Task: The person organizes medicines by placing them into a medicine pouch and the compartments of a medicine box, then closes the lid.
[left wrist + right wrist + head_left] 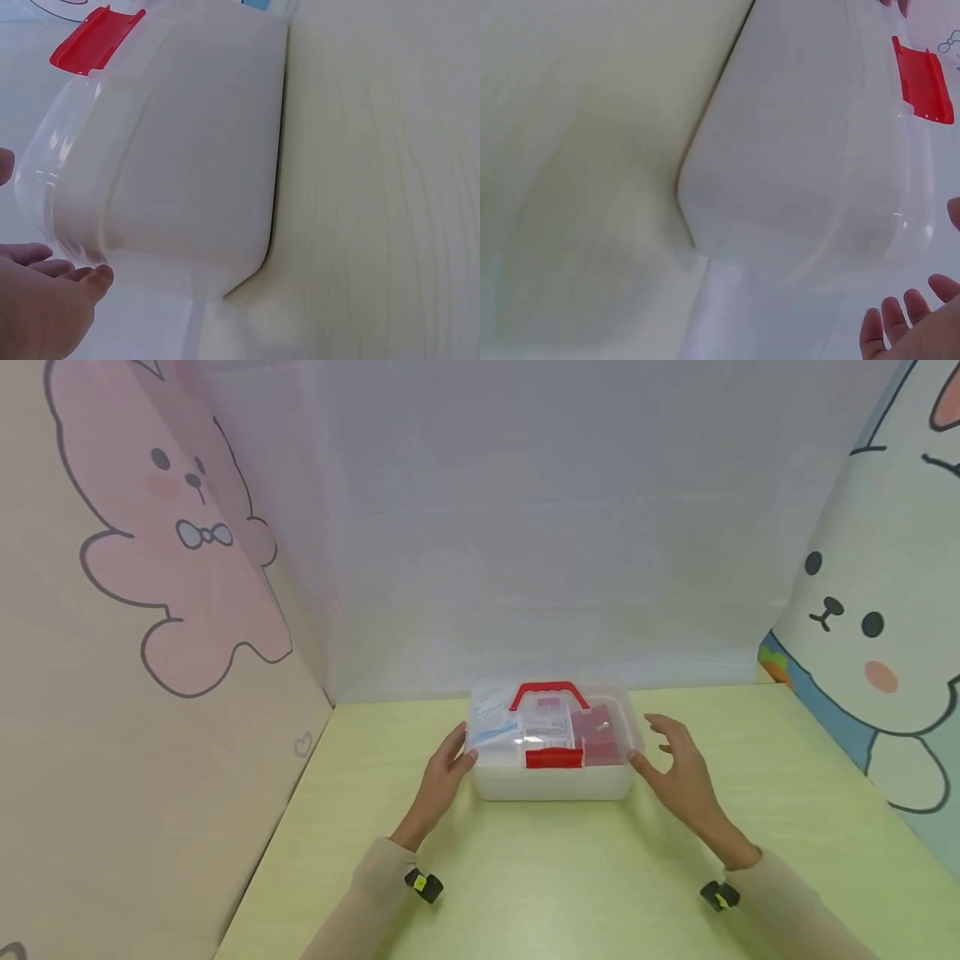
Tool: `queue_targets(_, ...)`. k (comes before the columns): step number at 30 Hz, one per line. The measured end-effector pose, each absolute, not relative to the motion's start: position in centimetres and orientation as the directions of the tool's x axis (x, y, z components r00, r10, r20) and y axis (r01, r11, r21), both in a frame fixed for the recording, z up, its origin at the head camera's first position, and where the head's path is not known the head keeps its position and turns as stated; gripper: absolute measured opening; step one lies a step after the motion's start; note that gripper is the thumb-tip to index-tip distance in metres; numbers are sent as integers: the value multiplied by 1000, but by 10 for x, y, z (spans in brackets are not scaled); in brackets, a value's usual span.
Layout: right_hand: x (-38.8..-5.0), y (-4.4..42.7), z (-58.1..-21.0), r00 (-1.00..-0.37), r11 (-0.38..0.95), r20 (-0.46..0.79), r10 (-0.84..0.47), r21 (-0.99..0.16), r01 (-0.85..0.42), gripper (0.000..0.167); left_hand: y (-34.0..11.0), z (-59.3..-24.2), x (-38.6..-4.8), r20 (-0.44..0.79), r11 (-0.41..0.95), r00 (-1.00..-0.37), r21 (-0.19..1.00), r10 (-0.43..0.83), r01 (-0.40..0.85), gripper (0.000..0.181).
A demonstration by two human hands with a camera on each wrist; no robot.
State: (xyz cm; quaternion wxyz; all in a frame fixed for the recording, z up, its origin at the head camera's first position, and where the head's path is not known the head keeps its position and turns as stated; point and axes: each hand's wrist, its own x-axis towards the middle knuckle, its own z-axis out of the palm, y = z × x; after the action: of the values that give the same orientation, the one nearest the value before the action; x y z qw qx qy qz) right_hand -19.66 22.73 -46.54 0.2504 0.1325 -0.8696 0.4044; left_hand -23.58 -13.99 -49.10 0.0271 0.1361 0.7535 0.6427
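Note:
A clear-lidded plastic storage box (555,783) stands on the table, with a red carry handle (550,685) on its lid and a red latch (553,758) at the front. Through the lid show white and blue packaging (495,727) and a dark red item (597,739). My left hand (441,777) is at the box's left end, fingers loosely extended; its fingertips (96,279) meet or nearly meet the lid rim. At the right end, my right hand (684,777) is spread, its thumb close to the lid corner and its other fingers (892,319) apart from the box.
The pale yellow-green table (555,877) reaches to a white back sheet (540,543). A side panel with a pink bear (187,568) rises on the left, and a white cartoon animal panel (847,668) on the right. Each wrist carries a small black strap device (424,886).

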Motion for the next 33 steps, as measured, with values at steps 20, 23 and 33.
queue_targets(20,-213,166,-429,-731,660,585,-351,-400,-636,26,-132,-494,-233,153,137,-976,975,155,175,63)
queue_targets(23,-212,165,-430,-749,672,560,-354,-404,-620,22,-131,-493,-232,152,144,-976,974,155,174,63)
queue_targets(33,-201,168,-429,-784,697,482,-390,-402,-594,34,-132,-492,-230,150,139,-976,975,157,173,65)
